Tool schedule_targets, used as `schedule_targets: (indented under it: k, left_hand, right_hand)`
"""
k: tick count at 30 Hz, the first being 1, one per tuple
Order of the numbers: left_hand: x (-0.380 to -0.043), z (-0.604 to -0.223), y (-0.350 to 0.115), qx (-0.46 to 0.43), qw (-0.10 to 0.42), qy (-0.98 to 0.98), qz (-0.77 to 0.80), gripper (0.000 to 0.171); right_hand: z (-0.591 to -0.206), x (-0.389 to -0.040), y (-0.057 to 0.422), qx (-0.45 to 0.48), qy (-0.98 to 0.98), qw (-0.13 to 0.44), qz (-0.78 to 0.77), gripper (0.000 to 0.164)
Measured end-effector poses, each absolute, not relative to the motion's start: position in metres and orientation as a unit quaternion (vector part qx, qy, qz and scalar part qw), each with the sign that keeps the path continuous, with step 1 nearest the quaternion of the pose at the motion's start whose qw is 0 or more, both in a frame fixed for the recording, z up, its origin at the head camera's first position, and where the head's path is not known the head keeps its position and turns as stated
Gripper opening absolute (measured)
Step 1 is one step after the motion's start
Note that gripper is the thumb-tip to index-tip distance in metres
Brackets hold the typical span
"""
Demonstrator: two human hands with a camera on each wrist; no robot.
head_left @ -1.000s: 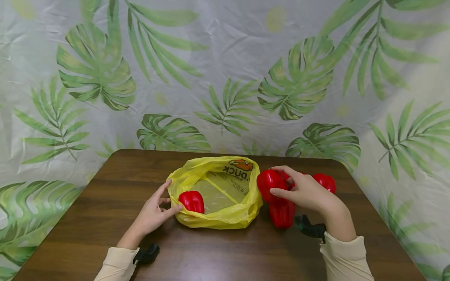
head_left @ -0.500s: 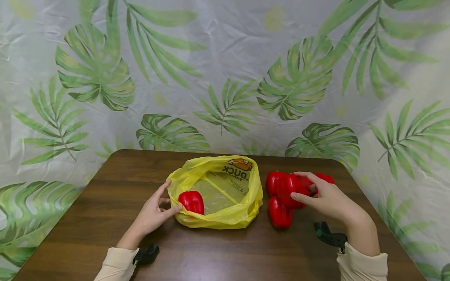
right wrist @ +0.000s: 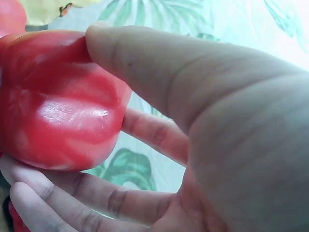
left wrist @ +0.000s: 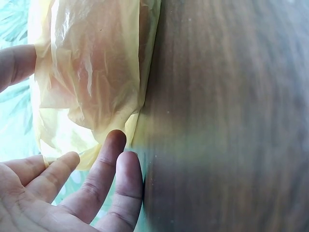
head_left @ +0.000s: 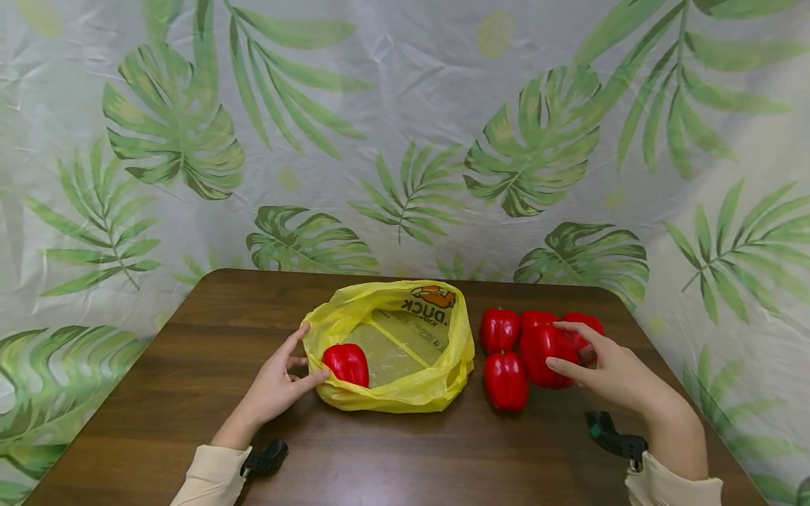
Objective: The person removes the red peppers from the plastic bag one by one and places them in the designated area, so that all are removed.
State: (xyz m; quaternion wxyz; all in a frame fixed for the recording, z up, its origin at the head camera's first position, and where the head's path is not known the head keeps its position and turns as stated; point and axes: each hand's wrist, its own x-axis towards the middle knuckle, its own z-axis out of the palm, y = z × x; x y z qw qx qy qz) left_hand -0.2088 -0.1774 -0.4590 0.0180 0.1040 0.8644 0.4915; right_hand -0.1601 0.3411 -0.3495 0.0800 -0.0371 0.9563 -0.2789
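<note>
A yellow plastic bag (head_left: 392, 400) stands with its mouth wide, one red bell pepper (head_left: 346, 364) inside at its left. My left hand (head_left: 272, 386) holds the bag's left rim, thumb and index finger spread along it; in the left wrist view the other fingertips (left wrist: 116, 140) lie against the outside of the plastic. To the right of the bag, my right hand (head_left: 614, 365) grips another red bell pepper (right wrist: 63, 104) between thumb and fingers. Around it sit more red peppers: one at left (head_left: 500, 329), one in front (head_left: 506, 381), others partly hidden behind.
The brown wooden table (head_left: 405, 457) carries everything. Behind its far edge hangs a leaf-printed cloth (head_left: 405, 105). A black wrist camera (head_left: 266, 457) sits at the left cuff, and another camera (head_left: 614, 439) at the right one.
My right hand has carried its pepper rightward, away from the bag's edge and toward the other peppers, uncovering the ones at left and front. My left hand and the bag hold almost still.
</note>
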Motion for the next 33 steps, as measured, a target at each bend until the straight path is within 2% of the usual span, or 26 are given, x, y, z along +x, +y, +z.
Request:
schedule_targets:
  k: [4,18,33]
  left_hand:
    - [-0.209,-0.459,-0.178,0.103,0.021,0.864,0.493,0.095]
    - [-0.21,-0.462,-0.178,0.104,0.017,0.864,0.492,0.094]
    - [-0.213,-0.464,-0.178,0.099,0.016,0.868,0.486,0.095]
  right_hand:
    - [-0.352,-0.159,0.349,-0.036,0.959,0.075,-0.272,0.078]
    - [-0.361,-0.159,0.362,-0.014,0.954,0.114,-0.278,0.08]
    - [-0.373,-0.161,0.368,-0.039,0.928,0.15,-0.338,0.076]
